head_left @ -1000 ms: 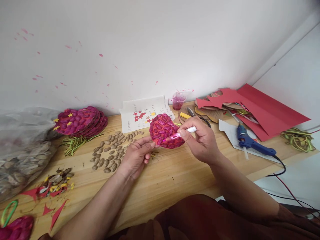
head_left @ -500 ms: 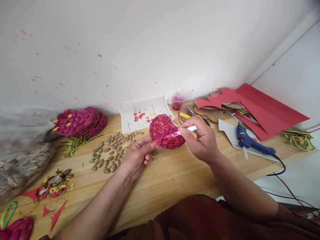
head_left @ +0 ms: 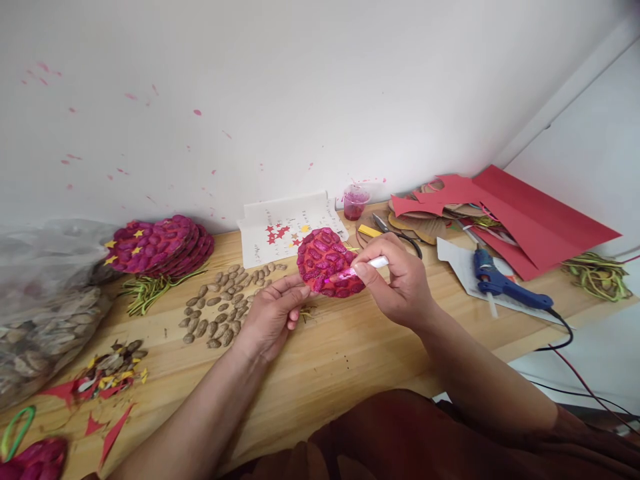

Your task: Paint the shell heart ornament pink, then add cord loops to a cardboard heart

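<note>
My left hand [head_left: 276, 312] pinches the lower left edge of a round red disc [head_left: 327, 257] covered with magenta-painted peanuts. Over the disc's right side, my right hand [head_left: 397, 283] grips a white-handled paintbrush [head_left: 377, 263]. Its pink tip reaches the lower middle of the disc, where wet paint shines. Behind the disc lies a white sheet [head_left: 255, 243] with red and yellow paper stars. A clear cup [head_left: 356, 203] with magenta paint stands near the wall. Unpainted peanuts [head_left: 220, 310] are spread left of my left hand.
Stacked painted discs [head_left: 165, 247] with yellow stars sit at the left, near a plastic bag [head_left: 55, 320] of peanuts. Paper scraps [head_left: 115, 433] lie in front. To the right are scissors [head_left: 395, 230], a blue glue gun [head_left: 510, 287], red card [head_left: 545, 220] and green cords [head_left: 597, 275].
The brush and my right hand have shifted slightly left and down across the disc. My left hand keeps its hold on the disc's edge.
</note>
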Motion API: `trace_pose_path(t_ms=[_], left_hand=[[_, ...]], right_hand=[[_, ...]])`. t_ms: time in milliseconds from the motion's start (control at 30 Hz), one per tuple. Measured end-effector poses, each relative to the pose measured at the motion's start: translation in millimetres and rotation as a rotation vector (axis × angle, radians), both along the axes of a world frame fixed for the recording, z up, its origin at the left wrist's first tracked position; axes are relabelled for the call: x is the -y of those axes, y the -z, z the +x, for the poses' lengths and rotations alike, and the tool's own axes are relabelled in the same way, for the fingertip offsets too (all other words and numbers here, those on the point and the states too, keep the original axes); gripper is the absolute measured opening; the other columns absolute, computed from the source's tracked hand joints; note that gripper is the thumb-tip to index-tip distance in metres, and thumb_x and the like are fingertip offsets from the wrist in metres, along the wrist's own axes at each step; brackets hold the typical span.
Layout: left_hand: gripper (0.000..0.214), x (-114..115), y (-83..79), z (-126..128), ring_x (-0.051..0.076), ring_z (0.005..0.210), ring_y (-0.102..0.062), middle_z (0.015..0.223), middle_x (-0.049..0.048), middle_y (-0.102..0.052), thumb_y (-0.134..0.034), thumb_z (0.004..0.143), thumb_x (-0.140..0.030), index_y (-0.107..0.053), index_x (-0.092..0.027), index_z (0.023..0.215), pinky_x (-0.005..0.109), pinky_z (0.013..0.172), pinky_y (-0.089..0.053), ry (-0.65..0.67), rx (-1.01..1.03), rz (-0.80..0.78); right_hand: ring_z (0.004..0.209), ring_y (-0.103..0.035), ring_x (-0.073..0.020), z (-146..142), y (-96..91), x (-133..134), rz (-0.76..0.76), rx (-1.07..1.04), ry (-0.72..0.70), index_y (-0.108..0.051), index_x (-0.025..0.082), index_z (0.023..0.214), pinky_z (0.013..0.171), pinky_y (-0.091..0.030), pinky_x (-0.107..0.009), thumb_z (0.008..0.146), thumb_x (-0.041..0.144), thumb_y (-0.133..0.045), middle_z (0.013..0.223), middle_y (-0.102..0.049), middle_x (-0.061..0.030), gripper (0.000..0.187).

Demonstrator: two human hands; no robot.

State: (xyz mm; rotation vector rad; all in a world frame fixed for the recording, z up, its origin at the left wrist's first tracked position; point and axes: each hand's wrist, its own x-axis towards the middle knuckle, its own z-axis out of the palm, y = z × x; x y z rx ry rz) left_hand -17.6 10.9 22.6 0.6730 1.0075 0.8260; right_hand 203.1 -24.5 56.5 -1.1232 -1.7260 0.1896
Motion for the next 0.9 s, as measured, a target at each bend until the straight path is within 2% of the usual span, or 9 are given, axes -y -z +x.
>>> trace_pose_path(t_ms=[333, 600, 900], left_hand=[[0.049, 0.0, 1.8, 0.4, -0.001, 0.039, -0.036, 0.067, -0.0019, -0.066, -0.098, 0.056, -0.027, -0.076, -0.010, 0.096, 0.012, 0.035, -0.026, 0.003, -0.002, 0.001], [0.050, 0.4, -0.4, 1.0, -0.001, 0.039, -0.037, 0.073, 0.0023, -0.072, -0.099, 0.054, -0.028, -0.076, -0.009, 0.094, 0.012, 0.035, -0.027, -0.012, 0.002, 0.004], [0.048, 1.8, 1.4, 2.0, 0.000, 0.039, -0.038, 0.078, 0.0049, -0.076, -0.096, 0.058, -0.031, -0.077, -0.011, 0.096, 0.015, 0.035, -0.027, -0.011, -0.067, 0.085]], right_hand=[[0.079, -0.057, -0.0198, 2.5, 4.3, -1.0, 0.033, 0.001, 0.059, -0.063, 0.024, 0.087, 0.076, -0.045, -0.038, 0.094, 0.019, -0.063, 0.080, -0.068, -0.0022, 0.008], [0.077, -0.056, -0.0204, -5.0, -0.1, 2.2, 0.032, 0.022, 0.016, -0.063, 0.024, 0.086, 0.075, -0.046, -0.039, 0.094, 0.019, -0.062, 0.076, -0.066, -0.0018, 0.009], [0.073, -0.056, -0.0197, -5.1, -1.8, 1.9, 0.026, 0.015, -0.042, -0.062, 0.025, 0.084, 0.071, -0.046, -0.038, 0.093, 0.018, -0.062, 0.074, -0.065, -0.0013, 0.011]])
